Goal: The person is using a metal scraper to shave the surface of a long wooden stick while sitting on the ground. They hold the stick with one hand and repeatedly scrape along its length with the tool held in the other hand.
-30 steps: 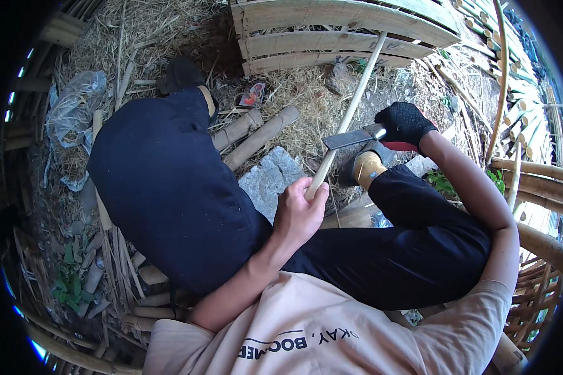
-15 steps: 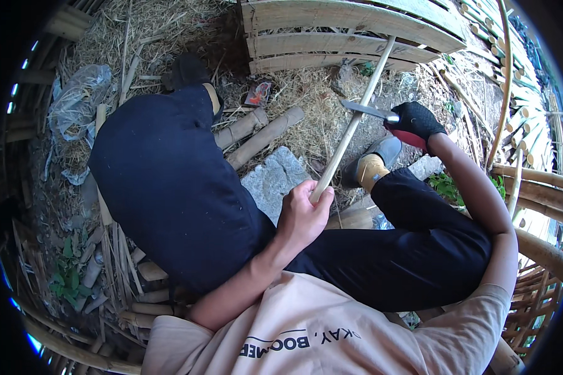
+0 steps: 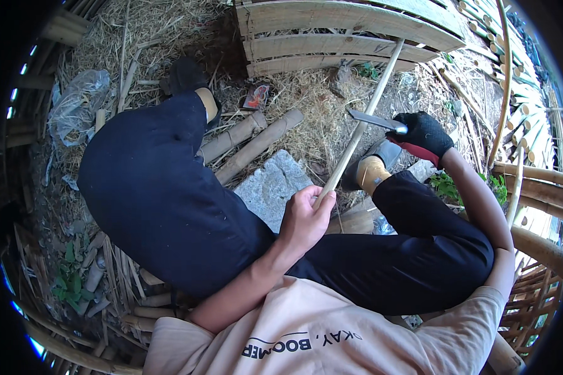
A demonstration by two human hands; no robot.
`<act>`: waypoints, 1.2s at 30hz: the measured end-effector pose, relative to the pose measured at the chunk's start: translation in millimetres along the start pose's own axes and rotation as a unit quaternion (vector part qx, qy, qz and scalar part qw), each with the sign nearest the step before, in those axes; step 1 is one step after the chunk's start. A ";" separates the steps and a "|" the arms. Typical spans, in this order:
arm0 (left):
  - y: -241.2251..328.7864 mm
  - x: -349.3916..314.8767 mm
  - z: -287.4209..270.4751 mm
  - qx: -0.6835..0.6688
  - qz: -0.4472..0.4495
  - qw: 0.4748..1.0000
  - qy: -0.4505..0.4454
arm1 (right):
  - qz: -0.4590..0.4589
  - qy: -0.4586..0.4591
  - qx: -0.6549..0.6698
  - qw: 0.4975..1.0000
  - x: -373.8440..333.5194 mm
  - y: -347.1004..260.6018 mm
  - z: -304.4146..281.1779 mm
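At far left, a crumpled clear plastic bag [image 3: 76,107] lies on the straw, beyond the left knee of the dark trousers [image 3: 153,181]. Two cut bamboo sections [image 3: 263,145] and a rough grey stone [image 3: 274,190] lie between the legs. The bare left hand [image 3: 306,215] is closed around the near end of a slim, pale bamboo stick [image 3: 380,89], which slants up and right to overlap the slatted wooden crate [image 3: 306,45]. Farther right, the right hand [image 3: 422,137], in a black and red glove, grips a knife [image 3: 375,120] whose blade crosses the stick; whether it bites in, I cannot tell. The hands are well apart. The stick looks narrow and fairly even already, so much of its shaping seems done; any roughness left is too fine to judge. Cut bamboo poles [image 3: 528,122] are stacked at far right.
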State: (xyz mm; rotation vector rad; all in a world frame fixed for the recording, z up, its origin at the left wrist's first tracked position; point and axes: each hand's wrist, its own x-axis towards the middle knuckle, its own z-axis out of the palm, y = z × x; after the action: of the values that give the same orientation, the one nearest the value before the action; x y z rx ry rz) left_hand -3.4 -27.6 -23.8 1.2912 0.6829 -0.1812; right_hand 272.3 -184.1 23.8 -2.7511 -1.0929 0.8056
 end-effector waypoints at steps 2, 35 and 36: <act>-0.4 1.9 2.4 0.006 0.006 1.000 0.000 | -0.092 0.008 -0.092 0.992 6.0 7.9 10.1; 143.2 -143.3 -260.1 -0.129 0.415 0.899 0.059 | 0.052 -0.014 -0.085 0.995 19.8 0.9 -4.0; 123.2 -115.3 -283.7 -0.015 0.376 0.818 0.435 | 0.050 -0.008 -0.105 0.993 19.1 -2.2 -6.9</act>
State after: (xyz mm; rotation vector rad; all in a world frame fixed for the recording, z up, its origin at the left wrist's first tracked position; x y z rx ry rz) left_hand -137.8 242.6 110.1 1.5011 0.8604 1.1366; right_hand 286.1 -169.1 21.8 -2.9991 -1.1107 0.7653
